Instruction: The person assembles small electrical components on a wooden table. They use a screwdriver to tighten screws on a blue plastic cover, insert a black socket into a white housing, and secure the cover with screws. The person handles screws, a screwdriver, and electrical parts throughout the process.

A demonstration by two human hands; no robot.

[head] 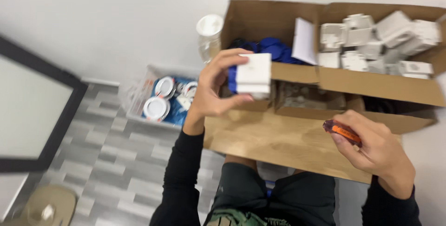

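My left hand holds up a square white switch-like part with a blue back, thumb below and fingers on top, above the far edge of a wooden board. My right hand is closed on a small screwdriver with an orange and dark red handle, over the board's right end. Both arms wear black sleeves. The screwdriver's tip is hidden in my hand.
A cardboard box at the back right holds several white parts; its left half holds blue items. A clear jar with a white lid stands by the wall. A plastic bin of round white fittings sits on the grey floor.
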